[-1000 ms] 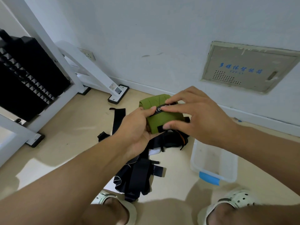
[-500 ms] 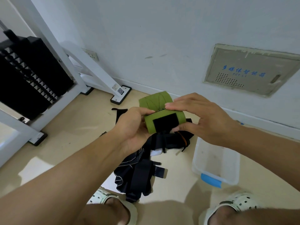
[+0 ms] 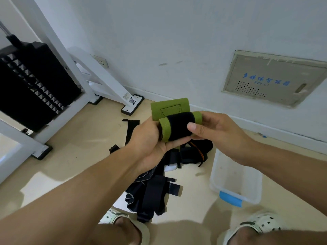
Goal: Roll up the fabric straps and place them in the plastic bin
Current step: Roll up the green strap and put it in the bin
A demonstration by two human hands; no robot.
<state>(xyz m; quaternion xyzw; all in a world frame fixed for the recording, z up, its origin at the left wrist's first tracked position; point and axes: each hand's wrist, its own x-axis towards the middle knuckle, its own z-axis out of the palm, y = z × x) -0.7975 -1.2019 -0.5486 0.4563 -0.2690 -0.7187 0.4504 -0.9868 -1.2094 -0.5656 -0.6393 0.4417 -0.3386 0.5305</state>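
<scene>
1. Wall (image 3: 177, 41): white, with a grey panel (image 3: 272, 80) bearing blue characters at right and a socket (image 3: 101, 61) at left.
2. Floor (image 3: 74, 156): beige, with patches of light at lower left.
3. Frame (image 3: 99, 80): white metal, black-footed, standing at left; a QR label sits on one foot.
4. Weights (image 3: 33, 82): a black stack inside the frame, far left.
5. Pile (image 3: 159, 183): dark straps and fabric lying loose on the floor below the hands, with an orange edge and a white scrap showing; one black strap trails off toward the frame.
6. Bin (image 3: 235, 181): clear plastic with a blue latch on its near end, on the floor just right of the pile; nothing can be made out inside it.
7. Left hand (image 3: 150, 144): cupped under and around the left end of the roll, fingers curled on it.
8. Right hand (image 3: 219, 133): grips the right end of the roll, thumb pressed on the black band.
9. Roll (image 3: 177, 126): green strap, mostly wound, held in the air between both hands above the pile; a black patch wraps its middle and a flat green tail stands up behind it.
10. Sandals (image 3: 260, 225): pale, perforated, at the bottom edge.
</scene>
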